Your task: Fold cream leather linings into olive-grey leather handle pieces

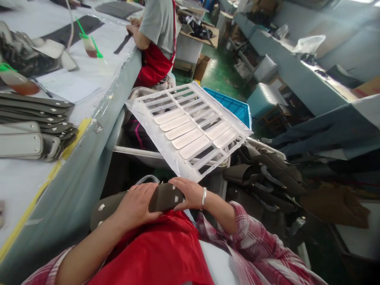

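Note:
Across my lap lies a dark olive handbag (pixel 162 198) with small light fasteners on it. A pale, plastic-wrapped handle (pixel 147 179) arcs up behind it. My left hand (pixel 138 202) presses over its middle, fingers on the far side and thumb on the near edge. Around the right end curls my right hand (pixel 190 192), thumb below and fingers on top. The undersides of both hands are hidden. Just beyond them a white slatted rack (pixel 185 166) carries several pale, round-ended strips (pixel 194 147), resting across a bin (pixel 142 152).
To the left, a worktable (pixel 97 107) bears stacked olive straps (pixel 35 107) and glue bottles (pixel 89 45). A co-worker (pixel 157 35) sits at its far side. Several olive bags (pixel 267 174) are heaped at the right. A blue crate (pixel 231 105) stands behind the rack.

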Action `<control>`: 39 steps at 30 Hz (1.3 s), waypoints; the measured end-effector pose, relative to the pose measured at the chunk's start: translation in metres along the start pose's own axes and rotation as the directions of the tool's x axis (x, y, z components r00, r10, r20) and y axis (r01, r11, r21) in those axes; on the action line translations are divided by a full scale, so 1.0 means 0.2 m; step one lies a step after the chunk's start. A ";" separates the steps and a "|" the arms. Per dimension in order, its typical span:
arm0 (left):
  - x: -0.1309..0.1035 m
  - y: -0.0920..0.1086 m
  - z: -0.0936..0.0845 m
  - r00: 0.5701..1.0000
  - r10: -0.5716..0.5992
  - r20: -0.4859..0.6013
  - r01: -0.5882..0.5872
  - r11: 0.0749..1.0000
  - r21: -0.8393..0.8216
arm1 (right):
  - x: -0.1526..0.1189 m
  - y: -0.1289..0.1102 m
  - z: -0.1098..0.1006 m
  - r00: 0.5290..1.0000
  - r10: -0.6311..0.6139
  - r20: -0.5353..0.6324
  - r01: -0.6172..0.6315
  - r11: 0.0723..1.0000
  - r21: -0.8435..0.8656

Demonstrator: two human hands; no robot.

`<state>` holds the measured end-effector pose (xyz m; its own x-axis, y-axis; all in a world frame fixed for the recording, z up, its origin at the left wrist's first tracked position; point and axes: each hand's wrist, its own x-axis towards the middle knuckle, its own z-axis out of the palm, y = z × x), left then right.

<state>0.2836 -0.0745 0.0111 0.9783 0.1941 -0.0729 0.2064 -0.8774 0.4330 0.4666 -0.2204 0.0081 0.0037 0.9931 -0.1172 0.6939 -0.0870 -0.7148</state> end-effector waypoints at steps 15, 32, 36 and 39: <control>0.03 0.01 0.04 0.999 -0.006 0.034 0.003 0.998 0.069 | -0.09 0.09 0.33 0.839 0.494 -0.231 -0.100 0.555 0.826; 0.18 0.16 0.10 1.000 0.019 0.002 -0.019 0.998 0.065 | -0.01 0.00 0.29 0.797 0.443 -0.411 -0.290 0.877 0.384; 0.18 0.18 0.10 1.000 0.013 0.027 -0.016 0.995 0.097 | 0.00 0.03 0.27 0.846 0.411 -0.338 -0.194 0.830 0.523; 0.19 0.19 0.10 0.999 0.031 0.024 -0.033 0.996 0.083 | 0.01 0.06 0.27 0.856 0.416 -0.308 -0.175 0.792 0.585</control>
<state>0.3298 -0.1086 0.0076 0.9843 0.1565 -0.0814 0.1754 -0.9168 0.3588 0.4355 -0.2228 -0.0381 0.5133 0.8379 -0.1856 0.1278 -0.2884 -0.9489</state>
